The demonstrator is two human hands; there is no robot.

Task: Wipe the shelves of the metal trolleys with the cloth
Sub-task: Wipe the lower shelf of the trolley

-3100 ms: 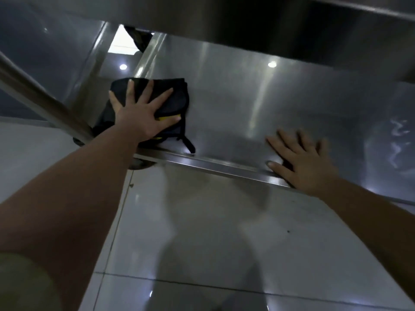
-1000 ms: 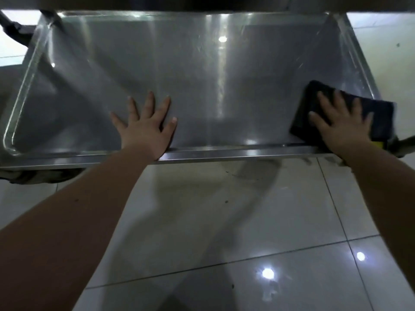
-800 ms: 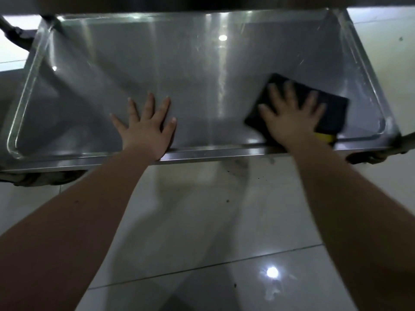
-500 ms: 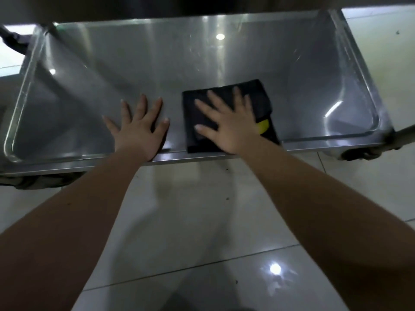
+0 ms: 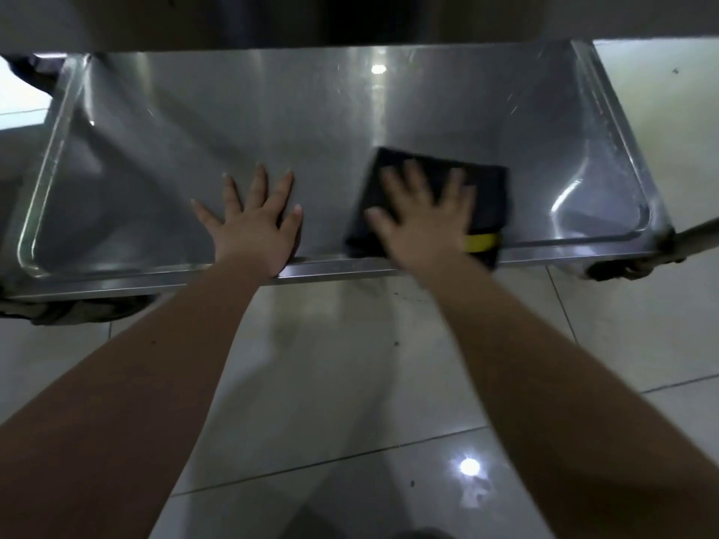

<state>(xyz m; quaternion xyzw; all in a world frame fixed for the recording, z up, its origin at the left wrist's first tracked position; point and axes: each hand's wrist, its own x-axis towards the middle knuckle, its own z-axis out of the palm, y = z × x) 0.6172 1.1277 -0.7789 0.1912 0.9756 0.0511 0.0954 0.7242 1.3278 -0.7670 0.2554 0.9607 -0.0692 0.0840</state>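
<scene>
The trolley's low steel shelf (image 5: 155,169) is a shallow tray with a raised rim, lying just above the floor. A folded black cloth (image 5: 488,192) with a yellow tag lies on the shelf near its front rim, right of the middle. My right hand (image 5: 424,223) presses flat on the cloth with fingers spread and covers most of its left part. My left hand (image 5: 253,223) rests flat on the bare metal just left of the cloth, fingers apart, heel on the front rim, holding nothing.
The underside of an upper shelf (image 5: 272,21) overhangs the back of the tray. A dark castor wheel (image 5: 618,268) sits under the right front corner and another (image 5: 78,309) under the left. Glossy white floor tiles (image 5: 350,383) lie below my arms.
My right hand swept the cloth left from the shelf's right end to the middle, then slid it back a little to the right. My left hand stayed planted.
</scene>
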